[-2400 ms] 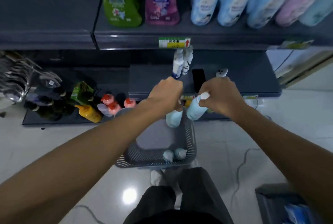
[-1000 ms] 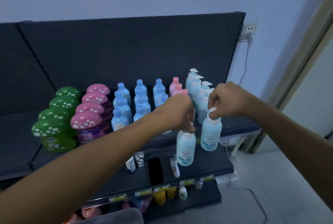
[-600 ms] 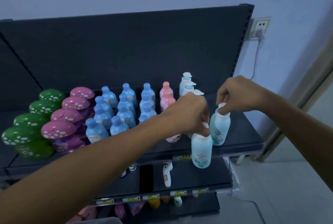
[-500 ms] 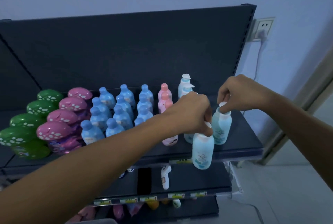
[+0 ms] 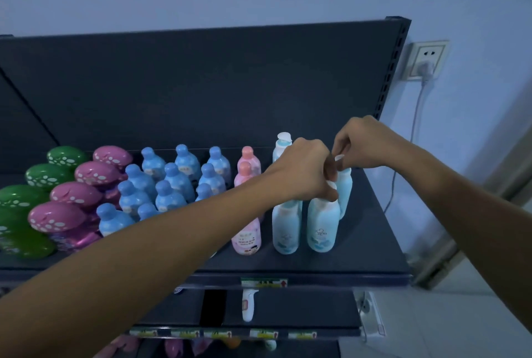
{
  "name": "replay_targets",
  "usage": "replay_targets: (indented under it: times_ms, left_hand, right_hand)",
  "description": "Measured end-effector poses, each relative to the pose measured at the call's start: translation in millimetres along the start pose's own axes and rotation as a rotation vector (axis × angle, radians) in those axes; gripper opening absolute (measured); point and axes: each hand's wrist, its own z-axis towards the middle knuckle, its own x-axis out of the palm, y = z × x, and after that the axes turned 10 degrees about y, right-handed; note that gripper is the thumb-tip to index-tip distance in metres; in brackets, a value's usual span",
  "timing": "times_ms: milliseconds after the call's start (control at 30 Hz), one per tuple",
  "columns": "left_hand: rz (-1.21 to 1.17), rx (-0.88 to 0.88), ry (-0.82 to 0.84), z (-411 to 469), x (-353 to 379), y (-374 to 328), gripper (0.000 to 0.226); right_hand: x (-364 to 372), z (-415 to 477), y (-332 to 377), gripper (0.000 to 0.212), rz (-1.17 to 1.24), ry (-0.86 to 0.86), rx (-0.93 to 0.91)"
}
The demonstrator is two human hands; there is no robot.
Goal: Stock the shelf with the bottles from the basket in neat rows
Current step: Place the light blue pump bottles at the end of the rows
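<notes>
Two pale blue pump bottles are at the right end of the dark upper shelf. My left hand grips the pump top of the nearer bottle, which stands on the shelf beside another pale blue bottle. My right hand pinches the top of a second bottle, set just behind the first. More pale blue bottles run toward the back, mostly hidden by my left hand. The basket is out of view.
Rows of pink bottles, blue bottles, pink mushroom-cap bottles and green ones fill the shelf to the left. A lower shelf holds a white device. A wall socket with a cable is at right.
Both hands carried their bottles from the basket up onto the upper shelf. The left bottle came down from in front of the shelf edge to stand on it; the right one moved further back.
</notes>
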Motion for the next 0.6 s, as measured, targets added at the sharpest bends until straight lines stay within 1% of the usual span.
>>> replay_targets:
  times_ms: [200,400,600]
  left_hand:
    - [-0.006,-0.081,-0.031,31.1,-0.1,1.4,0.020]
    - [-0.025,-0.159,-0.076,58.6,-5.4,9.6,0.022]
    - [-0.054,-0.204,-0.101,77.9,-4.8,19.7,0.024]
  right_hand:
    - [-4.0,33.0,-12.5,0.021,0.003,-0.028,-0.007]
    - [-9.2,63.4,-22.3,0.019,0.054,-0.058,0.011]
    - [-10.4,83.8,-25.3,0.020,0.101,-0.041,0.007]
